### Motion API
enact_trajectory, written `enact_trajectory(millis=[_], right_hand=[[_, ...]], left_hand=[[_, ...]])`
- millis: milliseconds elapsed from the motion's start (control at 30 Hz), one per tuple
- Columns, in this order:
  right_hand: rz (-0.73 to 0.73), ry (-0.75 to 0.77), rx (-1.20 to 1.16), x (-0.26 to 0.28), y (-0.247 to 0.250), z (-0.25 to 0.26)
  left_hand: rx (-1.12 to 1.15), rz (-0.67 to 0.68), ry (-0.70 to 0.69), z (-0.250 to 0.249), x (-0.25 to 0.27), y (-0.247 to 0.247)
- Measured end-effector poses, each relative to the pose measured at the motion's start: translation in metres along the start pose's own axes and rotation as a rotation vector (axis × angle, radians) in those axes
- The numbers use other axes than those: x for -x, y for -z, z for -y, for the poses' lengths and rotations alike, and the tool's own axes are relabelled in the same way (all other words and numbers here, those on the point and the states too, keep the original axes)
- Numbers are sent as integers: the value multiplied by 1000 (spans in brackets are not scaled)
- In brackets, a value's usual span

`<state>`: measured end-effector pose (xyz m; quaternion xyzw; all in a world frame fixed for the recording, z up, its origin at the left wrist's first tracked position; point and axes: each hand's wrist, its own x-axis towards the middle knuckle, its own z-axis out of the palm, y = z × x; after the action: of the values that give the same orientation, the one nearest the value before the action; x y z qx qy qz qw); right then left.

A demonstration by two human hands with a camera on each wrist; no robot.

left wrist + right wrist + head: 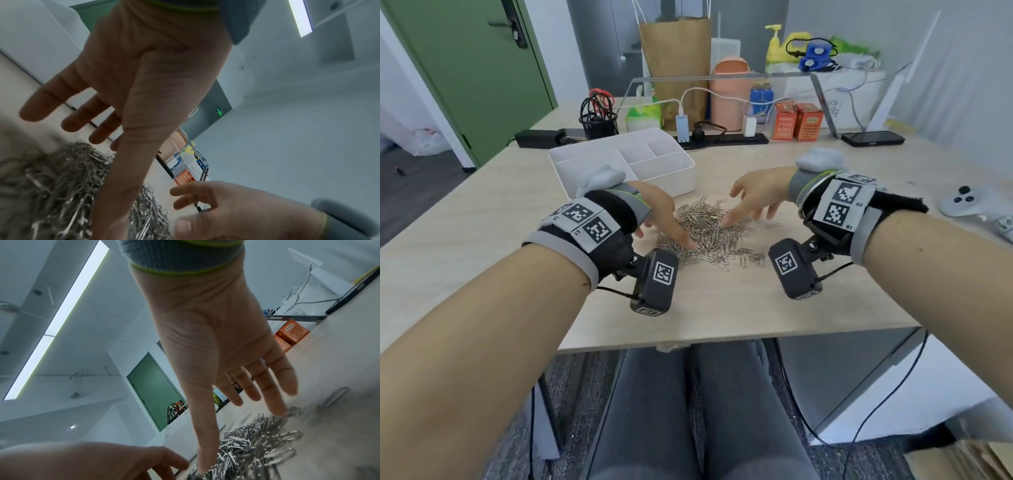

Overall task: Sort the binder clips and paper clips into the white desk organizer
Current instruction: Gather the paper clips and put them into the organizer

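A heap of silver paper clips (710,233) lies on the light wooden desk (722,301) between my hands. My left hand (664,219) hovers over the heap's left side, fingers spread and straight, thumb down on the clips (61,186). My right hand (751,202) reaches over the right side, fingers spread, thumb tip (202,467) among the clips (251,449). Neither hand holds anything. The white desk organizer (626,161) stands just behind the heap to the left; its visible compartments look empty. No binder clips are visible.
A black mesh pen cup (599,120), power strip (726,138), orange boxes (796,121), a pink bin (729,92) and a phone (873,138) line the back of the desk. A white controller (969,202) lies at the right edge. My legs are under the desk's front edge.
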<state>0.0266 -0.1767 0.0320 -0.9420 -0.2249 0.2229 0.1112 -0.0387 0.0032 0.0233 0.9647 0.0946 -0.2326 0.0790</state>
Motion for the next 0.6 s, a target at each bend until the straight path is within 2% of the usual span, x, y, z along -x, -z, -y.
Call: enact_trajectory(millis=[67,133,367,600], right_hand=[[114,-67,23,1,-7,0],[167,-85,40,0,-16,6],[91,11,-36,-7,-26,24],[34,72,-158,-19,-26,21]], left_hand=[[-5,26,-2,-1,-2,-7],[-36,3,-16,-3,-4,-12],[96,-77,-107,-14,-12,-15],[186,-136,-140,-14,-19,-13]])
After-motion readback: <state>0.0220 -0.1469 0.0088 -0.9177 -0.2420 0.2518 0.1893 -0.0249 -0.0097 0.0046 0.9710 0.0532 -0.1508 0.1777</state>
